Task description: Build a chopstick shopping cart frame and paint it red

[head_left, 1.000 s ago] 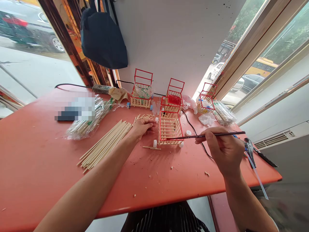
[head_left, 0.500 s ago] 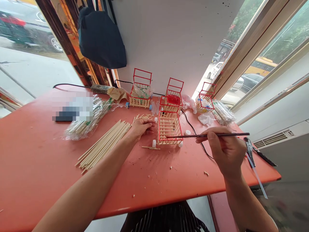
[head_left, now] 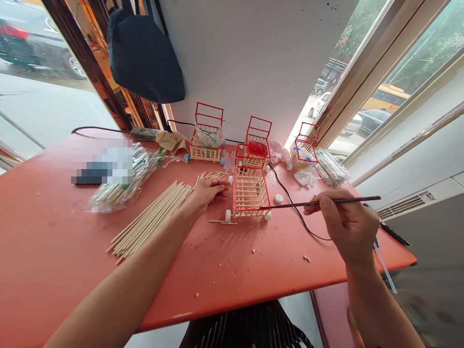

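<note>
A small cart built of wooden sticks (head_left: 250,191) with red-painted edges and white cap wheels lies on the red table (head_left: 224,261). My right hand (head_left: 346,224) pinches a thin dark paintbrush (head_left: 321,202), whose tip touches the cart's near right edge. My left hand (head_left: 208,191) rests on the table just left of the cart, fingers curled loosely, touching short sticks. A bundle of long wooden sticks (head_left: 150,217) lies left of that hand.
Three more stick carts with red frames (head_left: 206,135) (head_left: 258,140) (head_left: 304,147) stand along the back wall. Plastic-wrapped stick packs (head_left: 119,186) (head_left: 331,166), a black cable (head_left: 293,205), a white cap (head_left: 278,198) and a dark hanging bag (head_left: 143,53) are around. The table's near edge ends right of my right hand.
The brush tip has slid from the cart's front left towards its right corner as my right hand drew right. The view shifted slightly; my left hand stayed put.
</note>
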Available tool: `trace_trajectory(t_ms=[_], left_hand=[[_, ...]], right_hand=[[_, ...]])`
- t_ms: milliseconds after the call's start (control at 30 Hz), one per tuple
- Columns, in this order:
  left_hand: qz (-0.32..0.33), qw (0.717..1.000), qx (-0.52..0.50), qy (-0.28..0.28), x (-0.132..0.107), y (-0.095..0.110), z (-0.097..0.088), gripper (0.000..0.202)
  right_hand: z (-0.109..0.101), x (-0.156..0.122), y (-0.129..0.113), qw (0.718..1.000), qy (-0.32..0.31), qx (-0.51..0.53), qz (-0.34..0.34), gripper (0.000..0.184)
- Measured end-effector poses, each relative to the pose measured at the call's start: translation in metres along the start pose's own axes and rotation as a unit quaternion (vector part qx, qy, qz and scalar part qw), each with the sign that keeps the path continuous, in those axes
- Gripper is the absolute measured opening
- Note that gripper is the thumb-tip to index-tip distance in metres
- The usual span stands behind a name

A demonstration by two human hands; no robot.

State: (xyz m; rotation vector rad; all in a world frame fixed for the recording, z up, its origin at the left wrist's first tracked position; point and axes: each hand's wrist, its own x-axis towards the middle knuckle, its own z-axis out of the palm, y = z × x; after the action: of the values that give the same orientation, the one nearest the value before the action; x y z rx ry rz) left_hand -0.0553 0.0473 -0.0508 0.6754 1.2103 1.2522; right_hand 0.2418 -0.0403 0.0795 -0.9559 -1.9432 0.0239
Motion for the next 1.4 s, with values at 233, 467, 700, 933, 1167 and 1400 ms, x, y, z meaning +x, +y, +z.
trace_trajectory(t_ms=[233,467,700,933,1167,1400], left_hand=[[0.006,1.0,0.001,-0.004,0.001,-0.002,-0.002,0.015],[0.005,1.0,0.004,-0.006,0.002,-0.004,-0.003,0.015],[0.01,1.0,0.003,-0.006,0.002,-0.004,-0.003,0.014],[0.006,1.0,0.004,-0.011,0.002,-0.003,-0.004,0.017],[-0.001,1.0,0.005,-0.01,0.001,0.0,-0.003,0.014],[-0.001,1.0,0.006,-0.008,0.0,0.0,-0.003,0.015]], right_hand=[[-0.007,-0.002,0.006,1.0,0.014,-0.01,0.002,0.014],[-0.012,-0.006,0.011,0.999,0.028,-0.041,0.017,0.014],[-0.013,-0.007,0.01,0.999,0.033,-0.026,0.027,0.013],[-0.013,-0.008,0.007,0.999,0.022,-0.026,0.025,0.013],[-0.014,-0.008,0.004,0.998,0.037,-0.029,0.031,0.013],[-0.013,-0.01,0.004,0.999,0.028,-0.023,0.034,0.012]])
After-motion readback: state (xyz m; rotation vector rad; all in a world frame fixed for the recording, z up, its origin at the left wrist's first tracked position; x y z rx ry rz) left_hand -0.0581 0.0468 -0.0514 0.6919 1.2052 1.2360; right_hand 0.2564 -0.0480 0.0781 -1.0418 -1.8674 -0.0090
